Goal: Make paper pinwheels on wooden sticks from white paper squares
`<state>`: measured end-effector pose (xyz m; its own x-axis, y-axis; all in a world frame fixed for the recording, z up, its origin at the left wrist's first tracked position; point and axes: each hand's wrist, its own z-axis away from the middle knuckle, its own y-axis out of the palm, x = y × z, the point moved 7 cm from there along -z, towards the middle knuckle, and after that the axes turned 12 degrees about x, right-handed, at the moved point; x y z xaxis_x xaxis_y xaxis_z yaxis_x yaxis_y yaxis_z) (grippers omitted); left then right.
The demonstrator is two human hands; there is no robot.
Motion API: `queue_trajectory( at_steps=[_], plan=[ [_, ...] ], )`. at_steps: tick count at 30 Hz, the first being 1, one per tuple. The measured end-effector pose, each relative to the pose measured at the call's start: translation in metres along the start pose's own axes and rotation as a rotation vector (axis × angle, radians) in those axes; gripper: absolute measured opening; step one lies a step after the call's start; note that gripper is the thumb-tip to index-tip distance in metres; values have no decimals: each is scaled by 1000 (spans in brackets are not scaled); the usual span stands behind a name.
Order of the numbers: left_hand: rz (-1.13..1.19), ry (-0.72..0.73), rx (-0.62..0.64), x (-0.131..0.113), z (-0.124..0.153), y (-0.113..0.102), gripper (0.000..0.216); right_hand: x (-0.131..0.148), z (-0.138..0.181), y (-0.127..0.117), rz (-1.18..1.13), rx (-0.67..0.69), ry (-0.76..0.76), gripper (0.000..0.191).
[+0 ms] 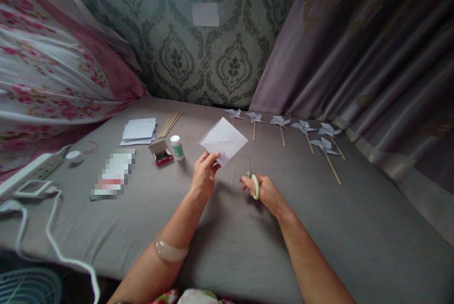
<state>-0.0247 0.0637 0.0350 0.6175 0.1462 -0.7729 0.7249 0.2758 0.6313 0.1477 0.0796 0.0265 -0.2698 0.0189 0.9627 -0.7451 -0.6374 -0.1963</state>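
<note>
A white square sheet of paper (227, 136) is pinched at its lower corner by my left hand (205, 171), which holds it up above the bed-like surface. Creases show across the sheet. My right hand (264, 193) grips a pair of scissors (256, 186) with pale green handles, just right of the paper and apart from it. The blades point away from me; they look thin and blurred, so their spread is unclear. Beyond the hands, several paper pinwheels (280, 122) on wooden sticks lie in a curved row toward the right.
To the left lie a paper stack (139, 131), wooden sticks (169, 125), an open small box (161, 155) with dark metal pieces, and a white-capped bottle (177, 148). Farther left are a blurred packet (114, 174), a white lid (74, 157) and a power strip (33, 174) with cables.
</note>
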Motion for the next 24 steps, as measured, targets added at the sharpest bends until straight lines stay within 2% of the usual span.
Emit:
queue_trajectory(
  at_steps=[2, 5, 8, 11, 15, 19, 24],
  plan=[
    [-39, -21, 38, 2, 0, 3, 20, 0, 1, -17, -120, -129, -34, 48],
    [-134, -82, 150, 10, 3, 13, 15, 0, 3, -35, -268, -236, -117, 45],
    [-228, -170, 242, 19, 8, 21, 13, -2, 4, -43, -277, -294, -156, 44],
    [-290, -231, 279, 24, 12, 24, 12, -3, 6, -46, -247, -343, -156, 45],
    [-357, -239, 296, 24, 12, 25, 13, -1, 8, -46, -238, -361, -165, 44],
    [-386, -198, 260, 22, 10, 21, 11, 5, 10, -46, -223, -363, -189, 41],
    [-280, -200, 213, 24, 5, 13, 27, 9, 10, -44, -178, -371, -227, 34]
  ],
)
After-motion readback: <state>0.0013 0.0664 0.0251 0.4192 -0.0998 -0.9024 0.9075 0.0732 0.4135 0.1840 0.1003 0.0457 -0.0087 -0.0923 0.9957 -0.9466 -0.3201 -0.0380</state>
